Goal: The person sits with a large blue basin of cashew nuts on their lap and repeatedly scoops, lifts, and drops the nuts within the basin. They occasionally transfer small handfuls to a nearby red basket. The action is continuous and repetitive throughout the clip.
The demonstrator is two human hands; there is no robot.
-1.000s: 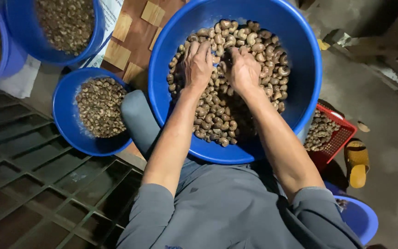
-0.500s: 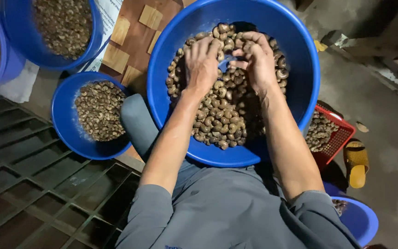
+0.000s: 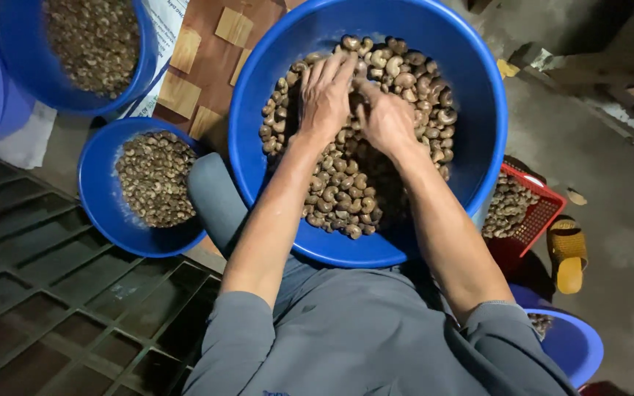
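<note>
A large blue basin [image 3: 493, 147] sits in front of my knees, filled with brown, kidney-shaped nuts [image 3: 346, 191]. Both my hands are inside it, close together at the far side of the heap. My left hand [image 3: 326, 95] lies flat on the nuts with its fingers stretched forward and slightly apart. My right hand [image 3: 384, 119] is next to it, with its fingers bent and pressed into the nuts toward the left hand. Whether the right hand holds any nuts is hidden by its own fingers.
A smaller blue basin [image 3: 97, 205] of darker nuts sits at my left, with two more blue basins [image 3: 144, 66] [image 3: 9, 110] beyond. Wooden blocks [image 3: 185, 51] lie on a board. To the right are a red basket [image 3: 544, 213], a yellow sandal [image 3: 568, 253] and a blue bowl [image 3: 574, 345]. A metal grate [image 3: 53, 308] is at lower left.
Both hands have moved from the middle of the heap to its far side and come closer together. The right hand's fingers have curled in.
</note>
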